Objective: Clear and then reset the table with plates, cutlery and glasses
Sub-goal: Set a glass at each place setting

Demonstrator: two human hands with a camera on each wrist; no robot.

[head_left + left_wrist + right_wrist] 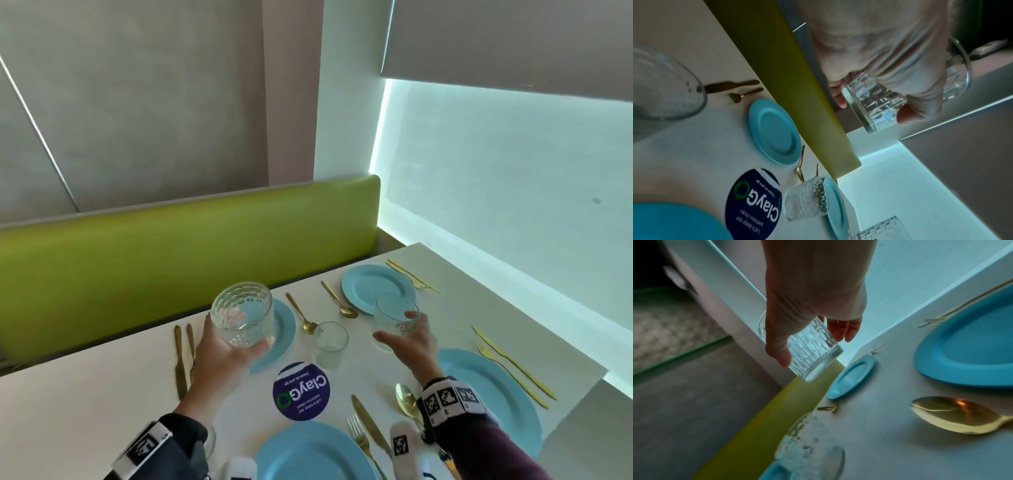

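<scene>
L hand [222,356]: grips glass A [244,315], lifted above far-left plate [284,329]
R hand [409,342]: holds glass B [394,318] (lifted, tilted)
Glass C [330,342]: upright on table [85,411], betw. hands

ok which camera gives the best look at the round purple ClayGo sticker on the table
The head view: the whole ClayGo sticker lies unobstructed on the table between the plates. The left wrist view shows the sticker larger, but a glass overlaps its edge. The right wrist view doesn't show it.
</scene>
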